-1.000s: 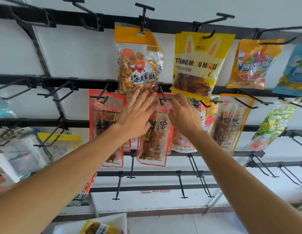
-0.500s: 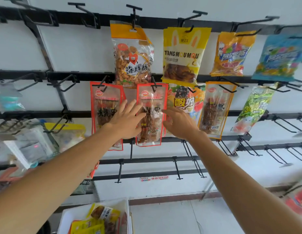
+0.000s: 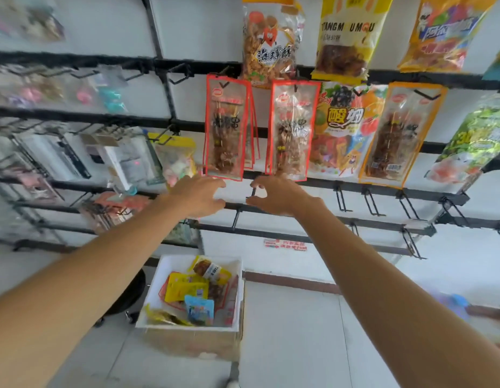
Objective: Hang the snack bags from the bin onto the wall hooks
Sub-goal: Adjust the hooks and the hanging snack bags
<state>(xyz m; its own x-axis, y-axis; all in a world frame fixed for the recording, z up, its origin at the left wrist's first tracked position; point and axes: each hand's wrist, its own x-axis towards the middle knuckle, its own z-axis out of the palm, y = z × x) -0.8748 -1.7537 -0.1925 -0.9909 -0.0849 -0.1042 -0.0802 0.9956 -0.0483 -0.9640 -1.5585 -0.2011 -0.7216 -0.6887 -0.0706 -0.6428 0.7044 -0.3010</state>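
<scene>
both hands empty, fingers loosely curled: left hand (image 3: 198,195) and right hand (image 3: 278,196) just below the hung red-edged skewer bags (image 3: 292,130), right perhaps brushing an empty hook (image 3: 253,191). likely between bags; next, reach down into the white bin (image 3: 187,327) for one of its snack bags (image 3: 184,289).

Black stool (image 3: 131,292) beside a cardboard box (image 3: 192,343), red sticker (image 3: 285,244) on white wall (image 3: 453,261), blurred packets (image 3: 125,161) at left

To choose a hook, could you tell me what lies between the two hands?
In the head view, an empty black metal hook sits between the left hand and right hand.
</scene>
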